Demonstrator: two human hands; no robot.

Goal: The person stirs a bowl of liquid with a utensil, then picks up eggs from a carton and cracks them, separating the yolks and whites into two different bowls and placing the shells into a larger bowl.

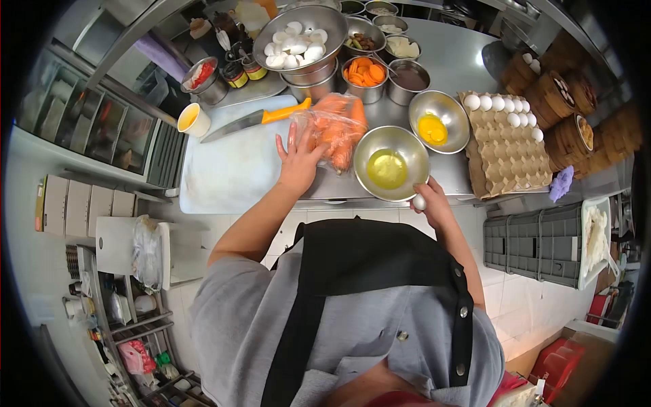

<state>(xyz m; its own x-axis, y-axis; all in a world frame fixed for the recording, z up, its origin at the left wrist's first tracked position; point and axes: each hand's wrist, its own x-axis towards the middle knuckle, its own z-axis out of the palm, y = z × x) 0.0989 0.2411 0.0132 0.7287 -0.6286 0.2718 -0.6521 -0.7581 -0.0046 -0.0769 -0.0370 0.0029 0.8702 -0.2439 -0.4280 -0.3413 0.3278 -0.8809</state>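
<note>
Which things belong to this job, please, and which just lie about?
Seemingly used:
white egg, in right hand
steel egg-white bowl
steel yolk bowl
brown cardboard egg tray
clear carrot bag, at left hand

Seemingly idle:
yellow-handled knife
white cutting board

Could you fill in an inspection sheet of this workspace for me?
Surface: steel counter; marked board.
Job's things: egg; bowl of yellowish liquid; bowl of yolks; part-filled egg tray.
Clutter: knife on the board; bagged carrots; cup.
Left grip: fingers spread, at the bag's edge.
Right grip: closed on the egg, beside the liquid's bowl.
Cables: nothing seen.
Surroundings: grey crate, tiled floor.
</note>
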